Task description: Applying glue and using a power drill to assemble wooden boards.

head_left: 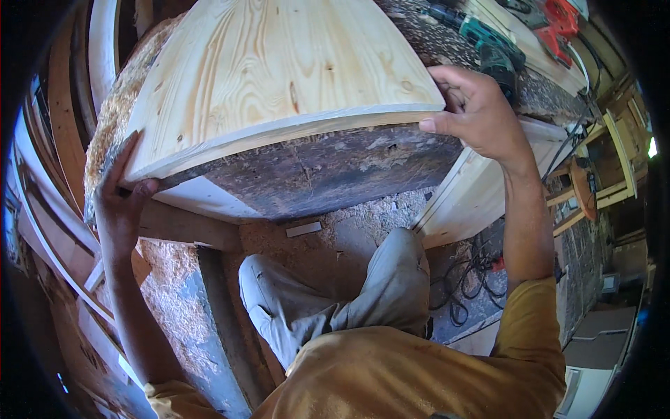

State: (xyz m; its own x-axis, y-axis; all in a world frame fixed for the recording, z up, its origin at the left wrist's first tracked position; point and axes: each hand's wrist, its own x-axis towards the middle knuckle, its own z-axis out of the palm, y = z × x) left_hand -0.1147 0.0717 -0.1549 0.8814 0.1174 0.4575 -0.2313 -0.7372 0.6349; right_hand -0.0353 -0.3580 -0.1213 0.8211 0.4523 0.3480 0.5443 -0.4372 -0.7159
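Note:
A wide pale pine panel [279, 77] with knots and clear grain lies in front of me on a dark, worn workbench [328, 164]. Its near edge faces me. My left hand [122, 195] grips the near left corner, fingers along the side and thumb at the front edge. At the near right corner, my right hand [481, 115] holds the panel with its thumb on the front edge and the other fingers curled by the side. A strip of lighter wood shows beneath the panel's near edge.
A green cordless drill [492, 45] and a red power tool [557, 31] lie at the far right. Sawdust heaps [129, 105] line the left side. Boards [66, 91] lean at far left. A black cable [467, 279] coils right of my knees, below a pale board [481, 185].

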